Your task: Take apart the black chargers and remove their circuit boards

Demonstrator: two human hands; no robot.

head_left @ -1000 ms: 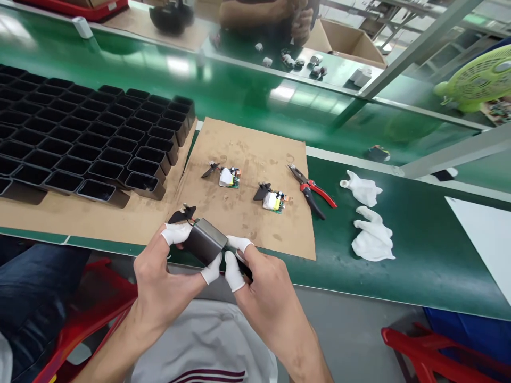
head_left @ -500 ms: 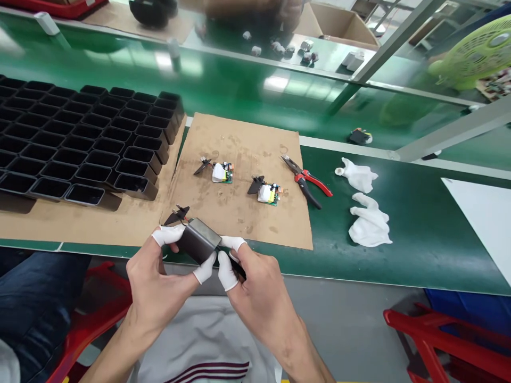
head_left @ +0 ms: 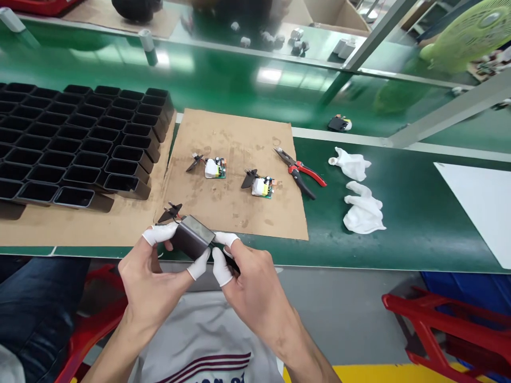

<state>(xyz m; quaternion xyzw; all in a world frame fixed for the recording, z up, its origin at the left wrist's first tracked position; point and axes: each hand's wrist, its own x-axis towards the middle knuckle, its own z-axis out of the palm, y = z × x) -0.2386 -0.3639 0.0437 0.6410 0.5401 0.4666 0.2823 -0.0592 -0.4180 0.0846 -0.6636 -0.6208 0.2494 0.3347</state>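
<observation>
Fingers (head_left: 160, 233) of left hand (head_left: 147, 282) span black casing (head_left: 193, 237).

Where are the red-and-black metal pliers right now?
In the head view, right of centre, the pliers lie across the right edge of the brown cardboard sheet, right of the nearer green circuit board.

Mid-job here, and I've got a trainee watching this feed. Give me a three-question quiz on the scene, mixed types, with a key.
1. How many circuit boards lie on the cardboard sheet?
2. True or false: the pliers lie across the right edge of the cardboard sheet.
3. Fill in: the left hand holds a dark ____.

Key:
1. Two
2. True
3. casing
</observation>
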